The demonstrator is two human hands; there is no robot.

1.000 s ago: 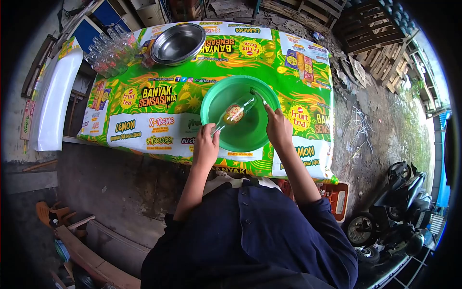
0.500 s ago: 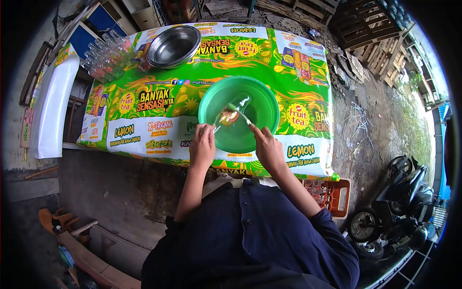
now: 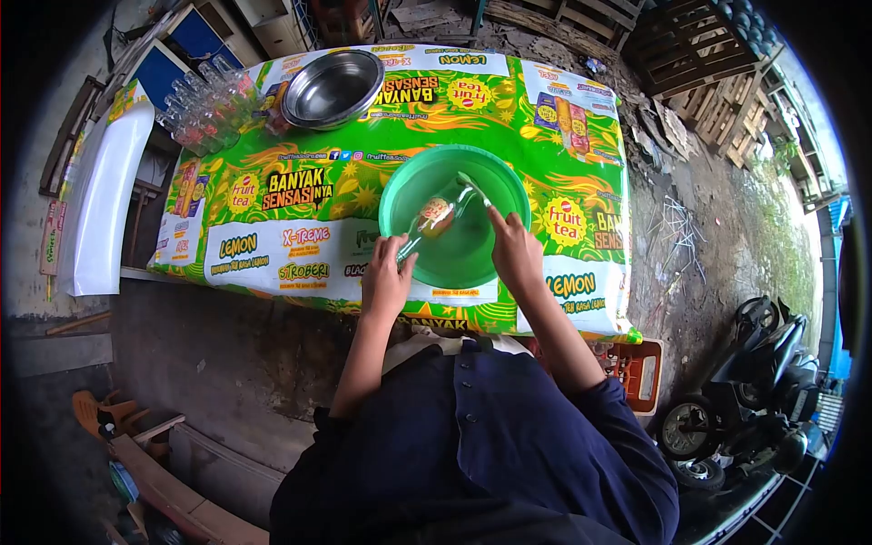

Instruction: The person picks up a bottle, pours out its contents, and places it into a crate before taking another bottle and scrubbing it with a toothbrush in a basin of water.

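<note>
A round green basin [image 3: 520,195] stands at the front of the table. Over it lies a clear glass bottle [image 3: 437,214] with an orange and white label, tilted from lower left to upper right. My left hand [image 3: 391,271] is closed around the lower-left end of the bottle. My right hand [image 3: 515,257] is closed on the handle of a thin brush [image 3: 474,189], whose pale green head is at the upper-right end of the bottle. Whether the brush head touches the glass is too small to tell.
Stacked metal bowls [image 3: 333,89] and a group of glass bottles [image 3: 211,104] stand at the table's back left. An orange crate [image 3: 647,377] with bottles is below the front right edge. A printed cover [image 3: 300,186] lies over the table.
The brush head has moved from above the label to the bottle's upper-right end. My right hand has shifted slightly right. The bottle's label shows more clearly.
</note>
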